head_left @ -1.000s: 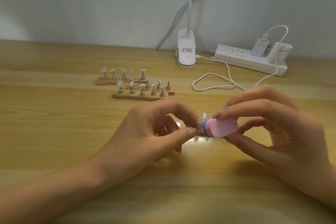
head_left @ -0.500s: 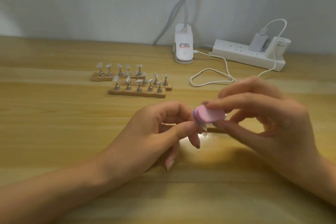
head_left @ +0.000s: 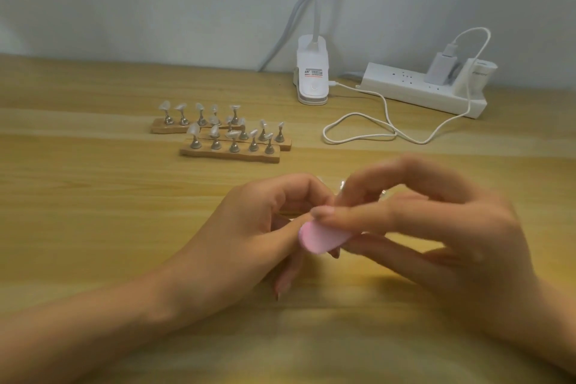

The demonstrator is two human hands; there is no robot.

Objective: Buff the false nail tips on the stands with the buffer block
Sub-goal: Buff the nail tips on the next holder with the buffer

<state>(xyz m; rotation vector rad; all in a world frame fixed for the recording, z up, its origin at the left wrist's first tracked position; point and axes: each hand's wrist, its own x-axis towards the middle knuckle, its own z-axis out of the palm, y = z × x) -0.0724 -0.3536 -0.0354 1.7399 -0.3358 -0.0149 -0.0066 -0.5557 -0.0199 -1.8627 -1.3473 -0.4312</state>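
The right hand [head_left: 442,243] pinches the pink block [head_left: 321,238] between thumb and fingers, low over the middle of the bench [head_left: 93,196]. The block's rounded end points left and touches the left hand [head_left: 249,234]. That hand's fingers are curled in toward its thumb right beside the block (the spot where they meet is hidden and blurred, so I cannot tell whether it holds anything). Both forearms reach in from the near edge.

Farther back, left of centre, three wooden strips lie close together, each with a row of metal stands [head_left: 234,146] topped by clear tips [head_left: 194,128]. They are well apart from the hands. Along the wall stand a white clip lamp [head_left: 312,81] and a white power strip [head_left: 405,87] with a charger [head_left: 436,70] plugged in. A white cable [head_left: 358,131] loops on the bench in front of them.
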